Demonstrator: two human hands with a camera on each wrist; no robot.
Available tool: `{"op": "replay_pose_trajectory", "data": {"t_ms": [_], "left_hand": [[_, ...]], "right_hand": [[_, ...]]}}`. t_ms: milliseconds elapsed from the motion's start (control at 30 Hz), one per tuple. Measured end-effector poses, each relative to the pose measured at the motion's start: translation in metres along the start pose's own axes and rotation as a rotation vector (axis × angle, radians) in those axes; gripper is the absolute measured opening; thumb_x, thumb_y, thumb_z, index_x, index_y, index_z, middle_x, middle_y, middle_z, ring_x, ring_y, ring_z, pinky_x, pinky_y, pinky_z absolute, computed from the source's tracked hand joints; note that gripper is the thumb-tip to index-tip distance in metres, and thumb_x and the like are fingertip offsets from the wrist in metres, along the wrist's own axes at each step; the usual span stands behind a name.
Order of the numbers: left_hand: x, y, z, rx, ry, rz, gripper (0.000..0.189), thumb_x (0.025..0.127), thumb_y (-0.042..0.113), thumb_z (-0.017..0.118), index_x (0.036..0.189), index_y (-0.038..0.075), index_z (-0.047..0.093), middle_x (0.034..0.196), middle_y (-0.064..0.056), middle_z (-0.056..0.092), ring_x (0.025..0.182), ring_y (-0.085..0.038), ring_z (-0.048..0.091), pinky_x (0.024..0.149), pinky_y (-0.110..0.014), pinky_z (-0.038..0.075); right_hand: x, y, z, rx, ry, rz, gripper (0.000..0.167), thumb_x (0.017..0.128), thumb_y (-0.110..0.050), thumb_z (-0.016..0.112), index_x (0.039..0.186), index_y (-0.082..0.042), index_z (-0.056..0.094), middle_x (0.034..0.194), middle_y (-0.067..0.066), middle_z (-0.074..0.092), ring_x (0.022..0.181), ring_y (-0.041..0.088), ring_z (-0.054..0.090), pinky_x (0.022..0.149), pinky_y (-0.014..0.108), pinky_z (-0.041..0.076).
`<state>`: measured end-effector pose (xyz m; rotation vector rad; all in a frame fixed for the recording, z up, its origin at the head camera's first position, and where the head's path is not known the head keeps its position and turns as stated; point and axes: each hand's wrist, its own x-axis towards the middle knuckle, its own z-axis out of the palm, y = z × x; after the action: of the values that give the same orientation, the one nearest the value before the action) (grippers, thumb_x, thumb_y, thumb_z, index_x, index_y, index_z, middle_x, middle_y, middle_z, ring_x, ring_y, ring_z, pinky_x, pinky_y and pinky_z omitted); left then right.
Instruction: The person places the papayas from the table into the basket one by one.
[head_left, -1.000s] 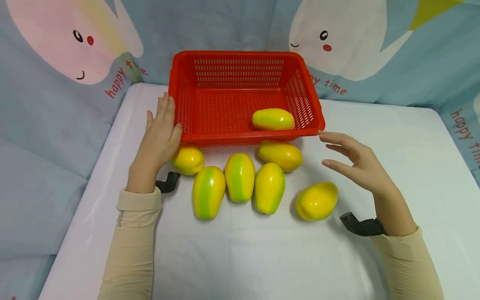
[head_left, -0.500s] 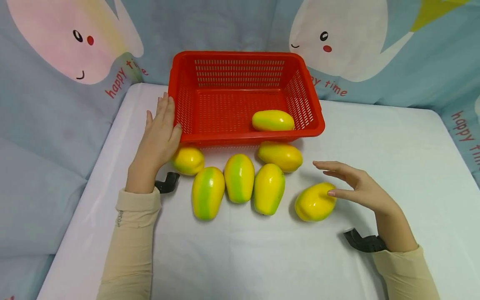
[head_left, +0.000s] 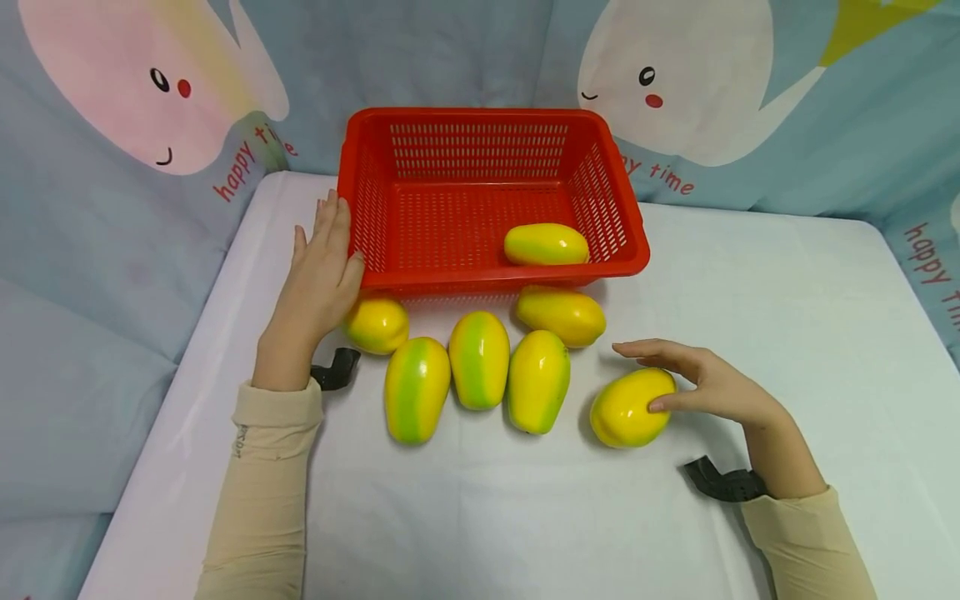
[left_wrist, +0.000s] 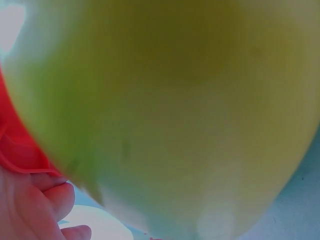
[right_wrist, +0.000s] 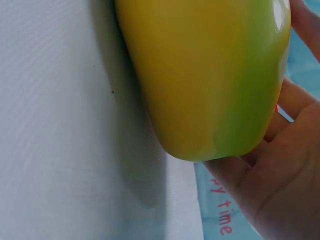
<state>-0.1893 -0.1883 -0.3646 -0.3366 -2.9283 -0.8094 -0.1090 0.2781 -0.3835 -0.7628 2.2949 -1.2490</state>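
My left hand (head_left: 318, 271) lies with straight fingers along the left rim of the red basket (head_left: 480, 273), its thumb at the near corner. Just under that hand sits a yellow-green papaya (head_left: 377, 323), which fills most of the left wrist view. At the right, my right hand (head_left: 708, 379) reaches over another papaya (head_left: 630, 408). Its thumb overlaps the fruit's right side and its fingers extend above the far side, looking apart from it. In the right wrist view, this papaya (right_wrist: 205, 75) rests on the white cloth with the palm beside it.
One papaya (head_left: 546, 244) lies inside the basket, near its front right corner. Before the basket are more papayas, one (head_left: 561, 316) close to its front wall and several in a row. A printed blue curtain (head_left: 465, 58) stands behind the white table (head_left: 525, 517).
My right hand has moved from beside the basket's right front corner down toward me, to the papaya at the right. My left hand has stayed against the basket.
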Motion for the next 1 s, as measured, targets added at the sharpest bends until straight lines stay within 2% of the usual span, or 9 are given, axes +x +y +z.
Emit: {"op": "replay_pose_trajectory", "data": {"t_ms": [133, 333, 533, 833, 1000], "left_hand": [[0.0001, -0.0001, 0.0006, -0.002, 0.003, 0.004, 0.062, 0.097, 0.022, 0.032, 0.150, 0.001, 0.006, 0.158, -0.007, -0.002, 0.144, -0.022, -0.003, 0.113, -0.049, -0.006], [0.0003, 0.0000, 0.0007, -0.004, 0.003, 0.011, 0.062, 0.097, 0.022, 0.031, 0.150, 0.000, 0.007, 0.158, -0.008, -0.002, 0.144, -0.022, -0.003, 0.113, -0.049, -0.005], [0.0010, -0.0002, 0.0003, -0.004, 0.002, 0.002, 0.063, 0.097, 0.022, 0.032, 0.150, 0.001, 0.006, 0.158, -0.008, -0.001, 0.144, -0.022, -0.003, 0.113, -0.048, -0.007], [0.0008, -0.0007, -0.0004, -0.001, 0.000, -0.001, 0.063, 0.097, 0.023, 0.032, 0.150, 0.001, 0.006, 0.158, -0.009, -0.001, 0.144, -0.022, -0.003, 0.113, -0.048, -0.007], [0.0008, -0.0009, 0.0003, 0.000, 0.006, 0.001, 0.063, 0.097, 0.023, 0.032, 0.150, 0.000, 0.007, 0.158, -0.009, 0.000, 0.144, -0.022, -0.002, 0.113, -0.050, -0.004]], "right_hand": [[0.0002, 0.0008, 0.0007, -0.007, -0.022, -0.011, 0.062, 0.081, -0.003, 0.070, 0.138, -0.012, 0.048, 0.137, 0.014, 0.050, 0.123, 0.018, 0.046, 0.099, 0.017, 0.034], [0.0006, 0.0027, 0.0011, -0.003, -0.068, -0.042, 0.064, 0.078, -0.003, 0.072, 0.137, -0.010, 0.048, 0.136, 0.014, 0.050, 0.125, 0.010, 0.043, 0.102, 0.014, 0.028], [0.0007, 0.0029, 0.0027, 0.015, -0.103, -0.059, 0.064, 0.077, -0.002, 0.073, 0.137, -0.006, 0.048, 0.137, 0.015, 0.050, 0.126, 0.012, 0.044, 0.103, 0.015, 0.027], [0.0013, 0.0029, 0.0028, 0.042, -0.191, -0.058, 0.067, 0.078, -0.004, 0.073, 0.138, -0.007, 0.045, 0.140, 0.014, 0.047, 0.129, 0.012, 0.040, 0.104, 0.016, 0.029], [0.0002, 0.0024, 0.0032, 0.055, -0.209, -0.071, 0.067, 0.078, -0.003, 0.073, 0.139, -0.005, 0.044, 0.140, 0.016, 0.046, 0.130, 0.012, 0.040, 0.103, 0.016, 0.029]]}}
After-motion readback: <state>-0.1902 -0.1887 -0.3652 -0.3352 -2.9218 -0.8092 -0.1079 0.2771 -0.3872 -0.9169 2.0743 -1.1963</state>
